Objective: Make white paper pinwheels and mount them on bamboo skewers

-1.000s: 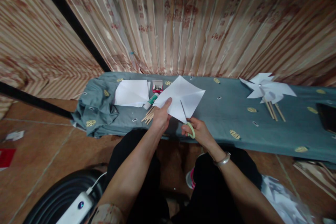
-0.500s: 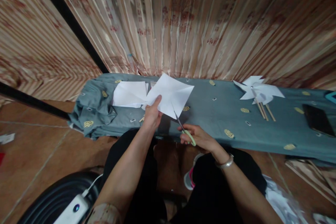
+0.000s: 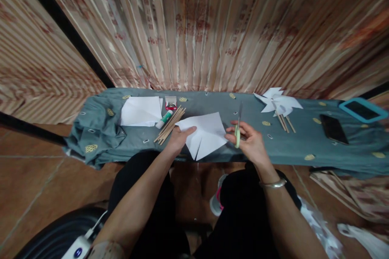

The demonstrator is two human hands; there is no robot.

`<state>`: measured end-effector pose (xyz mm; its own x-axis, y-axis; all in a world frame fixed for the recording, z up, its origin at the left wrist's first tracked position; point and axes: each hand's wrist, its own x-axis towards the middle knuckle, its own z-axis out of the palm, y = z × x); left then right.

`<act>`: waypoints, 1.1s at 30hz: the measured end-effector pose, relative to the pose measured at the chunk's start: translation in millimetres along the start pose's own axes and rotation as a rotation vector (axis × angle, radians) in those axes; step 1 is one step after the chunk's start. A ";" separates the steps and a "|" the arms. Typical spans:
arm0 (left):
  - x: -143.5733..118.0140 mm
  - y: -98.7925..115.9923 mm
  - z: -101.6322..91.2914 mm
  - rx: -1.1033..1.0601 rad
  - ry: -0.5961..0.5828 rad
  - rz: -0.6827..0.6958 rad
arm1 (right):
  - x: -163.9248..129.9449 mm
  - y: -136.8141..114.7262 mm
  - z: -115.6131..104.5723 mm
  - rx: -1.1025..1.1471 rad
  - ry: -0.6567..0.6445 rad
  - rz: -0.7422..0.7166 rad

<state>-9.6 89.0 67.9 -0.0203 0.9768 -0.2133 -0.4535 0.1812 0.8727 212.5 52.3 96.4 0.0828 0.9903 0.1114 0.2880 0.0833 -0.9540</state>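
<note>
On the teal cloth-covered worktop (image 3: 304, 145): your left hand (image 3: 178, 139) pins the slit white paper square (image 3: 206, 133) flat; your right hand (image 3: 251, 141) grips green-handled scissors (image 3: 238, 129), blades pointing away.

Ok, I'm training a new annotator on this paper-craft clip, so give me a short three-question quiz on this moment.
1. True or false: the right hand holds the scissors.
2. What does the left hand press on: A) glue stick, B) cut paper sheet, C) phone?
3. What lies beside the glue stick, toward the cut sheet?

Key: 1 true. 2 B. 3 the wooden sticks.
</note>
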 end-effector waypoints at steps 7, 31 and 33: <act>-4.8 -0.6 -3.8 0.087 -0.060 -0.064 | 3.0 -0.3 11.0 0.022 -0.069 0.065; -23.5 -0.2 26.7 -0.092 0.038 0.029 | 21.7 -6.7 66.2 0.278 0.123 0.044; -19.5 2.0 23.2 -0.019 0.123 0.090 | 22.0 -8.9 68.0 0.320 0.098 0.074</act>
<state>10.6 72.9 84.0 -0.1706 0.9673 -0.1879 -0.4615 0.0901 0.8826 146.9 80.9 88.4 0.1877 0.9809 0.0503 -0.0350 0.0578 -0.9977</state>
